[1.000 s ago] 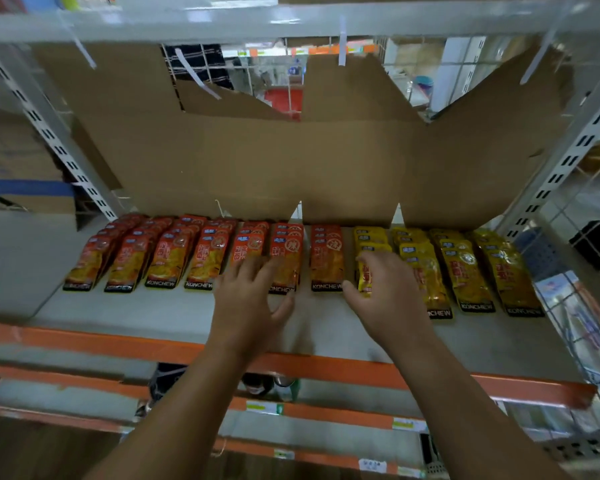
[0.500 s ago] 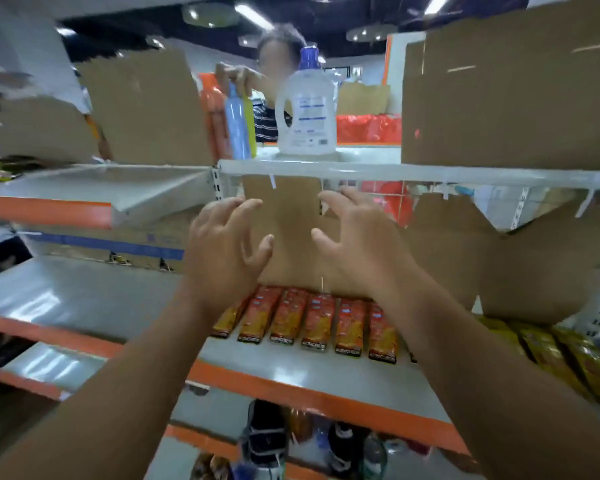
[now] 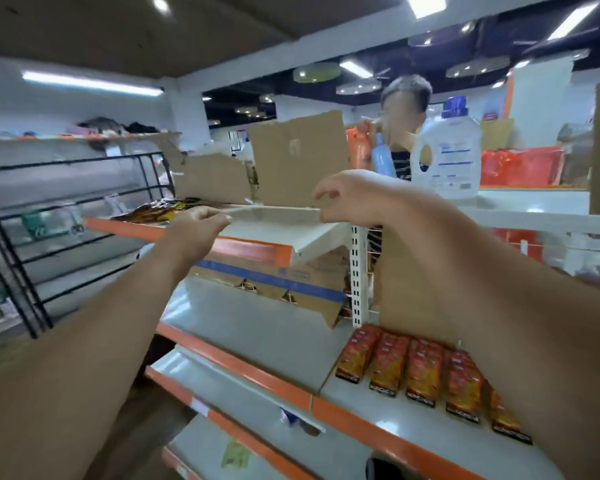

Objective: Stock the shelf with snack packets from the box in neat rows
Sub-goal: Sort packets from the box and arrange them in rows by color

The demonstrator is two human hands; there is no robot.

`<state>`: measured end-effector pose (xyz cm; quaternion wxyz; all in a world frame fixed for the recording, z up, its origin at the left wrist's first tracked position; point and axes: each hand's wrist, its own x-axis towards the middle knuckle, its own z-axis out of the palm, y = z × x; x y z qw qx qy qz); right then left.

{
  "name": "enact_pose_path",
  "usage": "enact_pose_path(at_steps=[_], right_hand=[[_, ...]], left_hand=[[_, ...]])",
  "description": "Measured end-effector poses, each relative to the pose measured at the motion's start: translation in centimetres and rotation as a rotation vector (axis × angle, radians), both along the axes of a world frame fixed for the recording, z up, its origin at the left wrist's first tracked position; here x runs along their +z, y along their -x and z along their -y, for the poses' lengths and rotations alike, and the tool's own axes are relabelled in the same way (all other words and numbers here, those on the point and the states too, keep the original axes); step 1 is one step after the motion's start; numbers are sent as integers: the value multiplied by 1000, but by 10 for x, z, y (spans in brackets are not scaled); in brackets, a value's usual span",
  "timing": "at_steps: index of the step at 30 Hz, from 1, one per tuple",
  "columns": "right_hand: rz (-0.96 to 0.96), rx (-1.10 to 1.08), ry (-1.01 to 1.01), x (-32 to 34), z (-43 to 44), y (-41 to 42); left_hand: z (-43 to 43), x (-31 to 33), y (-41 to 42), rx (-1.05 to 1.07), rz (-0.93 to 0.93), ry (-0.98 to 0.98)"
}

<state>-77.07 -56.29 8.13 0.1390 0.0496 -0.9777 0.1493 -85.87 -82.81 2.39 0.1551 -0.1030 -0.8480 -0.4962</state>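
Both hands have risen from in front of the stocked shelf to the upper shelf (image 3: 257,249), and they are now spread wider apart, at centre frame. The left hand (image 3: 194,233) and right hand (image 3: 357,199) each curl their fingers round one end of a pale strip (image 3: 274,209) that runs level with the shelf top, thumb and forefinger pinching it. Whether the strip is loose or is part of a box cannot be told. The snack packets (image 3: 423,372), red and orange, now sit at lower right, lying in neat rows on the lower shelf (image 3: 347,396), partly behind the right forearm. A cardboard box with blue tape (image 3: 284,289) rests under the upper shelf, just above and left of the packets. Torn cardboard sheets (image 3: 298,157) stand behind the hands. Beyond them, at upper right, a second person (image 3: 400,164) holds a blue bottle (image 3: 381,159) beside a white jug (image 3: 447,157).
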Motion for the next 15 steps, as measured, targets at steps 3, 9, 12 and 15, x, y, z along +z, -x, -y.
enact_pose_path(at_steps=[3,9,12,15], right_hand=[[81,84,-62,7,18,36],[115,195,-215,18,54,133],[128,225,-262,30,73,184],[151,240,-320,41,93,227]], left_hand=[[18,2,28,37,-19,51],[25,9,92,102,-78,179],[30,15,128,146,-73,231],[42,21,155,189,-63,255]])
